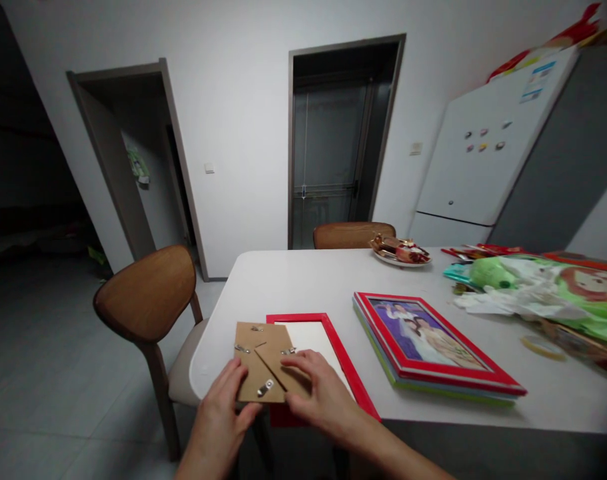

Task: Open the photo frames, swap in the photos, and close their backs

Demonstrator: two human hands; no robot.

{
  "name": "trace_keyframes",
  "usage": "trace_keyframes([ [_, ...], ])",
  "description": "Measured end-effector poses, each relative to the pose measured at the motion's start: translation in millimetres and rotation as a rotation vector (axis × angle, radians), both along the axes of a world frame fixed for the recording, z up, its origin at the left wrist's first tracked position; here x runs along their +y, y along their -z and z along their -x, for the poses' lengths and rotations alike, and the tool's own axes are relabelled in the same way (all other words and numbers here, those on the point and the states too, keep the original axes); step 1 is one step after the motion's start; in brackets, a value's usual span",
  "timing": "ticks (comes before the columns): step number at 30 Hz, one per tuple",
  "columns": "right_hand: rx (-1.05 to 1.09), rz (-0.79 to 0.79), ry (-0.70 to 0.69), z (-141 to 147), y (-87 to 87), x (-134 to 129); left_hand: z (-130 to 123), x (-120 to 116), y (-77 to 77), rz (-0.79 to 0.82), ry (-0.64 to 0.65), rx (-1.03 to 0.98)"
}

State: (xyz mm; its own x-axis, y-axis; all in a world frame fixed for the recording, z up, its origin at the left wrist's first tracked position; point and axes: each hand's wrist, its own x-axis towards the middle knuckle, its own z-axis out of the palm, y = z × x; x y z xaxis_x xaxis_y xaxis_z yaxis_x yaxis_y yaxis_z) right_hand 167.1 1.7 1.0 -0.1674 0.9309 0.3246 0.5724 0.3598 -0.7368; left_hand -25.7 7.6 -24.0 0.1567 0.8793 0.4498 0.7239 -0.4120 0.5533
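A brown backing board [268, 357] with metal clips and a diagonal slot is held between my two hands at the table's near left edge. My left hand [226, 407] grips its left side and lower edge, fingers bent round it. On the right side, my right hand [316, 390] has its fingers on the board's face near a clip and its thumb at the bottom edge. Partly behind the board lies an empty red frame [341, 353] on the white table [283, 280]. Right of it rests a stack of frames, with a red framed photo [433, 333] on top.
A plate of wrapped items [401, 252] stands at the table's far side. Green and white bags [528, 287] and a tape roll [542, 348] lie to the right. Wooden chairs stand at the left [151, 300] and far side [353, 235].
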Motion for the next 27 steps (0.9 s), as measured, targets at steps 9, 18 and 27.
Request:
trace_keyframes([
  [9,-0.208,0.009,0.129,-70.5,19.8,-1.6,-68.5,3.1,10.2,0.137,0.208,0.118],
  [18,-0.285,-0.086,0.165,-61.2,32.4,8.9,-68.2,7.9,5.7,0.139,0.183,0.308],
  [27,-0.401,-0.090,0.157,-58.5,33.0,15.9,-68.6,5.6,-3.8,0.164,0.197,0.339],
])
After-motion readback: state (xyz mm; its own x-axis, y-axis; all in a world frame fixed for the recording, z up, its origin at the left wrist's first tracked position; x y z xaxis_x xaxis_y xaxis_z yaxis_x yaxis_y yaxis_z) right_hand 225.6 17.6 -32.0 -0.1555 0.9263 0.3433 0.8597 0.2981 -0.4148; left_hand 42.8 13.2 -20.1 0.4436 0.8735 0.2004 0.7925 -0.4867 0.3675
